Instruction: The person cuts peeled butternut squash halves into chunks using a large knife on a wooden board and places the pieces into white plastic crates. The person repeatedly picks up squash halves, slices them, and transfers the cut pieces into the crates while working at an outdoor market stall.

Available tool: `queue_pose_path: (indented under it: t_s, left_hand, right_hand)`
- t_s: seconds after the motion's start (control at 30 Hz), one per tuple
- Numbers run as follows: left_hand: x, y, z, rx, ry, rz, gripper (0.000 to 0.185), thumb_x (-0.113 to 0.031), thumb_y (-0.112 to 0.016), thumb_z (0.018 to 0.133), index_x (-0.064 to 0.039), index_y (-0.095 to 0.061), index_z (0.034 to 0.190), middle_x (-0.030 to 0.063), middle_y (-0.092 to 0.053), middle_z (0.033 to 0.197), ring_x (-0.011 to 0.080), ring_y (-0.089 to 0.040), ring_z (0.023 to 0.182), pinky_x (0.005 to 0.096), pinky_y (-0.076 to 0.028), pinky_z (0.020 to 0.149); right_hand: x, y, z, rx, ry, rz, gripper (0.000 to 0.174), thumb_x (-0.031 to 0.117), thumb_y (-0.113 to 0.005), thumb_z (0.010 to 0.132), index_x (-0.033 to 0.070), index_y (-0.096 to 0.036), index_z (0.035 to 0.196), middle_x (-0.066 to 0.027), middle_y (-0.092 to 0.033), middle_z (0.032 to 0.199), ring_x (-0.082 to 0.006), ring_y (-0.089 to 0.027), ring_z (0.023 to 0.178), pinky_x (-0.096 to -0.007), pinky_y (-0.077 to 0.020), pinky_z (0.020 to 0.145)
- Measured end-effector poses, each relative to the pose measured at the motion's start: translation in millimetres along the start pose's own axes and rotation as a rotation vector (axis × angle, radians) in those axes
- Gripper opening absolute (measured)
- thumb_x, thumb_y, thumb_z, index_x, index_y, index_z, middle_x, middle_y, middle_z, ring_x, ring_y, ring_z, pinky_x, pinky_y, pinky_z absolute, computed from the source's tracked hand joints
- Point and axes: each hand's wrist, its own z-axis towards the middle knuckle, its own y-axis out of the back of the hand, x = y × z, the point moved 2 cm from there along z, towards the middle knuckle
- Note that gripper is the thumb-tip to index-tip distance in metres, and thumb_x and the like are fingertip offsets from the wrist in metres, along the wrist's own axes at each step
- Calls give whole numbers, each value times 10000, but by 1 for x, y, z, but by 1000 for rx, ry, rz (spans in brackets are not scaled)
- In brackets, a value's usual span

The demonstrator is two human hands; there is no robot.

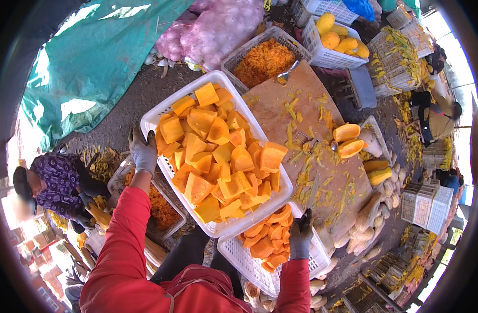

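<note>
A white plastic crate (150,121), heaped with cut orange squash chunks (223,156), lies before me, tilted across the view. My left hand (143,150), in a grey work glove, grips its left rim. A dark-palmed glove covers my right hand (300,234), which is at the far right rim of a second white crate (246,270) holding smaller squash pieces (268,238); whether its fingers are closed on the rim I cannot tell. Just above that hand a knife (313,189) rests on the wooden board (325,203), among peel strips and two halved squashes (346,141).
Beyond the board stand a crate of shredded orange pulp (266,60) and a basket of peeled squash (336,43). Whole squashes (364,227) line the board's right side. A person in a patterned shirt (58,180) sits at left, near another pulp crate (164,207). More people work at far right.
</note>
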Motion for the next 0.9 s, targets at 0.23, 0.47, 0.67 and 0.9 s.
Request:
queue_pose_path:
  t_s: [0.23, 0.47, 0.67, 0.9]
  left_hand:
    - [84, -74, -52, 34, 741, -1341, 453, -259, -533, 1099, -70, -436, 1499, 81, -614, 1144, 152, -595, 990, 283, -512, 849]
    - [68, -87, -75, 2, 493, -682, 429, -374, -474, 1097, -35, -546, 1350, 142, -662, 1071, 258, -630, 940, 371, -512, 834]
    - [28, -53, -72, -49, 340, -298, 494, -441, -470, 1084, 8, -563, 1269, 257, -693, 1066, 421, -666, 1006, 463, -512, 868]
    - [33, -62, -72, -86, 346, -208, 494, -427, -427, 1104, 22, -564, 1260, 207, -673, 1022, 324, -635, 911, 409, -496, 831]
  right_hand:
    - [12, -7, 50, 79, 160, -670, 561, 70, -524, 906, -20, -505, 1460, -217, -615, 1426, -323, -605, 1315, -389, -481, 1087]
    - [32, 12, 112, 138, 78, -1110, 482, 191, -627, 880, 58, -623, 1343, -236, -720, 1174, -388, -696, 1101, -460, -555, 927]
    - [1, -11, 169, 207, 87, -1277, 613, 262, -689, 871, 179, -535, 1458, -245, -689, 1211, -428, -677, 1112, -506, -552, 928]
    - [-38, -12, 189, 332, -119, -1364, 794, 265, -749, 820, 246, -426, 1545, -219, -598, 1391, -415, -618, 1246, -484, -528, 1041]
